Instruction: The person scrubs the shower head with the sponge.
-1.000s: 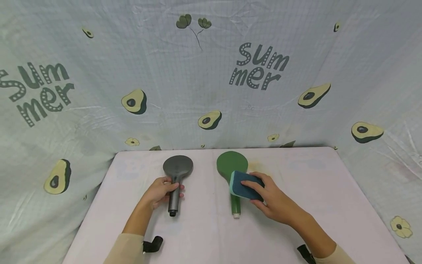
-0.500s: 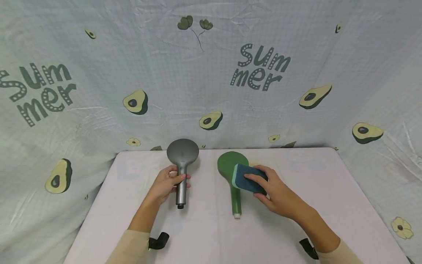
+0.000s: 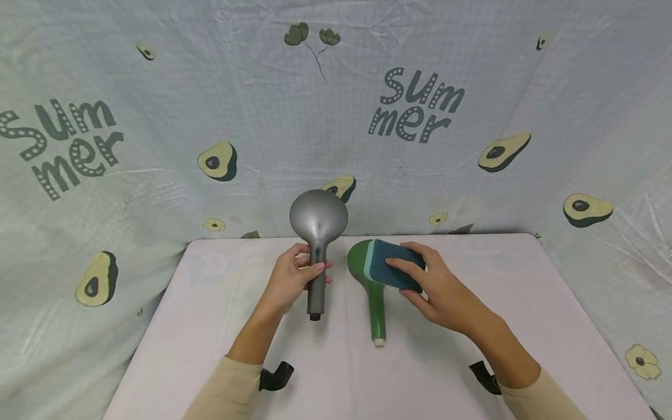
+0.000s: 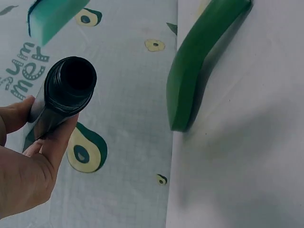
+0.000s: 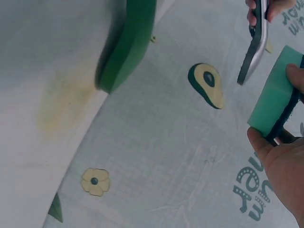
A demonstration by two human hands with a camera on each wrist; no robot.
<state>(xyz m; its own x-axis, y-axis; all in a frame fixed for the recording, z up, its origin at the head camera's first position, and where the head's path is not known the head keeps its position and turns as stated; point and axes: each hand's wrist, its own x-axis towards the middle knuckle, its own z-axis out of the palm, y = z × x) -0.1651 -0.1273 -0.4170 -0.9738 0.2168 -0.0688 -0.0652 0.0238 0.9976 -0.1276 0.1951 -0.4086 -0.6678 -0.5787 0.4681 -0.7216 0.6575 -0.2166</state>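
My left hand (image 3: pixel 291 277) grips the handle of a grey shower head (image 3: pixel 318 219), raised above the table with its round head pointing away. In the left wrist view the black threaded end (image 4: pixel 73 83) of that handle faces the camera. My right hand (image 3: pixel 438 291) holds a sponge (image 3: pixel 396 265) between thumb and fingers; one layer is dark blue, the other a light green foam (image 5: pixel 275 97). A green shower head (image 3: pixel 376 309) lies on the table between the hands, face down. In the head view the sponge covers part of its round head.
A pale pink cloth covers the table (image 3: pixel 210 291), which has a yellowish stain (image 5: pixel 59 104) near its far edge. Behind it hangs a white curtain (image 3: pixel 283 116) printed with avocados and lettering. Black straps (image 3: pixel 276 376) show at both wrists.
My left hand has lifted the grey shower head off the table and carried it up and to the right. My right hand has moved the sponge slightly up, toward the green shower head's round end.
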